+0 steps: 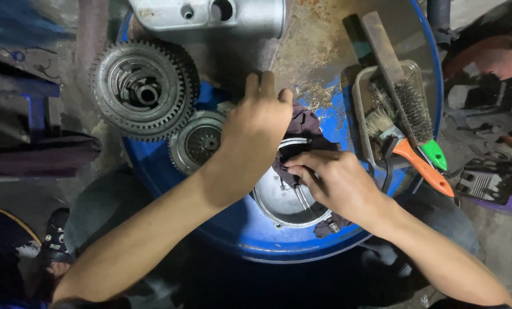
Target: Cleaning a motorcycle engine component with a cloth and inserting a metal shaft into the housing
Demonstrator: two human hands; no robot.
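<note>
Wiping looks partway done: the left hand (256,123) clamps the round metal cover (287,200) at six o'clock on the blue drum top (241,229), the right hand (333,180) pinches a dark rag (304,123) inside it, while two gears at nine o'clock sit untouched.

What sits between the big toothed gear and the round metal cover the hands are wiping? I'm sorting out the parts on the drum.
In the head view, a smaller round toothed metal disc lies between the large gear and the cover.
</note>
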